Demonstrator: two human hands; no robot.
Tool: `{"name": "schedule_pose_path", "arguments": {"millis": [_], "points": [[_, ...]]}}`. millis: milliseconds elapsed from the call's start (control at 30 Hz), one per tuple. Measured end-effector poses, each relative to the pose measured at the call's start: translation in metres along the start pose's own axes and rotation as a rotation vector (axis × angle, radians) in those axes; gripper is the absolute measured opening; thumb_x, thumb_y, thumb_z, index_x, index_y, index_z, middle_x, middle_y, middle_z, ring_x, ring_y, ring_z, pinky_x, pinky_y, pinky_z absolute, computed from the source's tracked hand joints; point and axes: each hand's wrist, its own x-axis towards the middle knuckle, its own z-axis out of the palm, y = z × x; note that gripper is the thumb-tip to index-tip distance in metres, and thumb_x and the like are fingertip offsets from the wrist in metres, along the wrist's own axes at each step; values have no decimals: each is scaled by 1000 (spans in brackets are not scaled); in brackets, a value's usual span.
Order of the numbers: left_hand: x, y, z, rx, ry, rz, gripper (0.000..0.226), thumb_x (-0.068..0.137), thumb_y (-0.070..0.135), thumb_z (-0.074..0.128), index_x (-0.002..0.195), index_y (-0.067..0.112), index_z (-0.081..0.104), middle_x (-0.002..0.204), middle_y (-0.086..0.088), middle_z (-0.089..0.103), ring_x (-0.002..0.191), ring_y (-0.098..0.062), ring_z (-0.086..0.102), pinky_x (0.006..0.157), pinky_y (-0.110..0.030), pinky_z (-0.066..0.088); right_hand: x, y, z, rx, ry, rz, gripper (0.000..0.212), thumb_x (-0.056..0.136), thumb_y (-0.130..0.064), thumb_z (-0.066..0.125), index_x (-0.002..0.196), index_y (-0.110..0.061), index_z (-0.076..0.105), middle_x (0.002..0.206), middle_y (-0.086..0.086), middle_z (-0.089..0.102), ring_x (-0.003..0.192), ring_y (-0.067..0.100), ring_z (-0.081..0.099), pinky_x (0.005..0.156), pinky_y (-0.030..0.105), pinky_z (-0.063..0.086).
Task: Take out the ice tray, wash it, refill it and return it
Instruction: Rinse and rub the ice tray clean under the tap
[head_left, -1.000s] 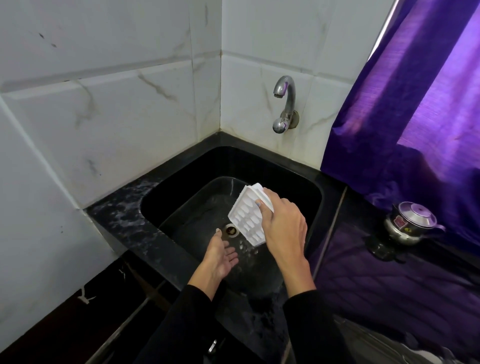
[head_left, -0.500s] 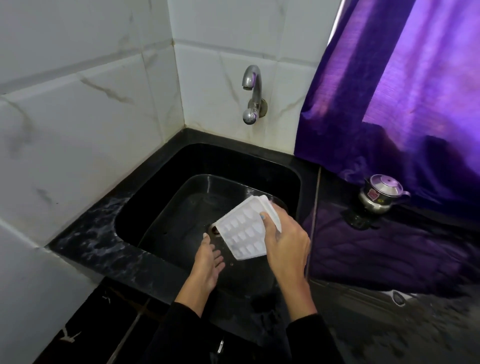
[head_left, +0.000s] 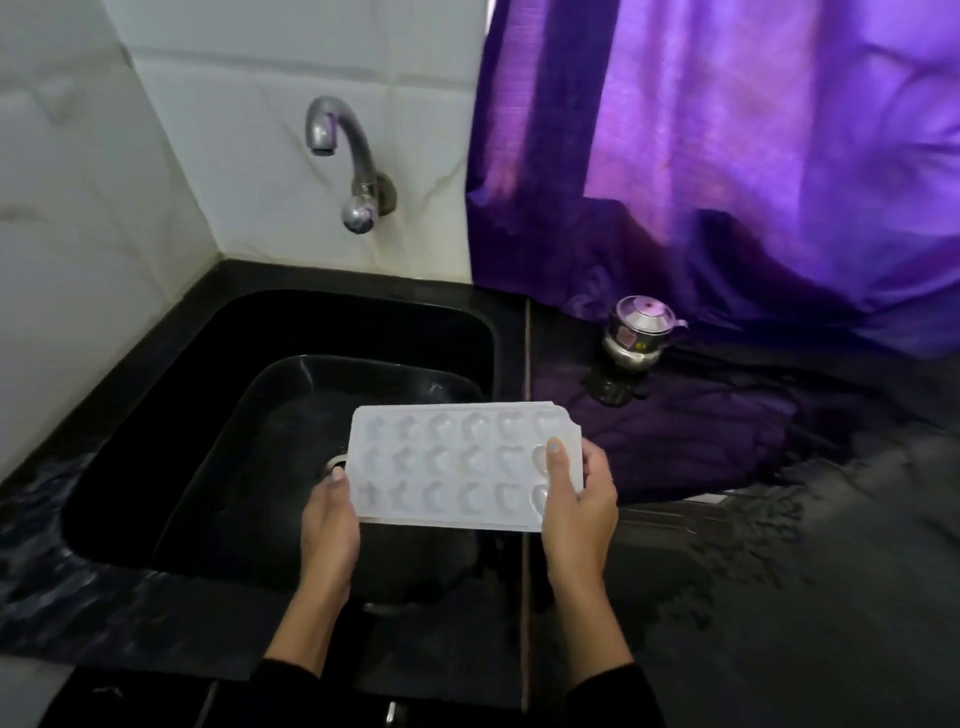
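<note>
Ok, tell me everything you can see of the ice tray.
The ice tray is a white, slightly translucent plastic rectangle with three rows of rounded moulded cells. It is held roughly level, its long side running left to right, above the black sink. The left hand grips its left end and the right hand its right end, thumb on top. Whether the cells hold water cannot be told.

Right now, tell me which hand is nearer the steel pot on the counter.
Right. The right hand grips the ice tray's end toward the steel pot; the left hand holds the far end over the sink.
</note>
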Motion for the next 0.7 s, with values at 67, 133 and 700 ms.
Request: {"name": "schedule_pose_path", "arguments": {"millis": [67, 133, 700], "points": [[-1, 15, -3, -1, -56, 110, 35, 98, 39, 43, 112, 16, 65, 114, -6, 65, 105, -24, 62, 98, -46, 47, 14, 1, -4, 4, 6, 64, 14, 95, -34, 57, 107, -27, 56, 89, -10, 63, 82, 6, 61, 66, 21, 44], [-3, 22, -1, 10, -131, 227, 29, 98, 33, 47, 100, 16, 70, 104, -7, 70, 97, -22, 66, 91, -43, 52, 20, 7, -11, 3, 2, 105, 13, 96, -32, 54, 106, -24, 50, 84, -5, 58, 78, 11, 57, 68, 30, 43], [-43, 33, 136, 206, -213, 234, 14, 82, 20, 73, 95, 13, 73, 94, -3, 73, 86, -20, 70, 80, -43, 58, 151, 52, -140, -409, 34, 186, 12, 87, -26, 68, 93, -16, 66, 96, 2, 70, 88, 21, 60, 80, 33, 47]]}}
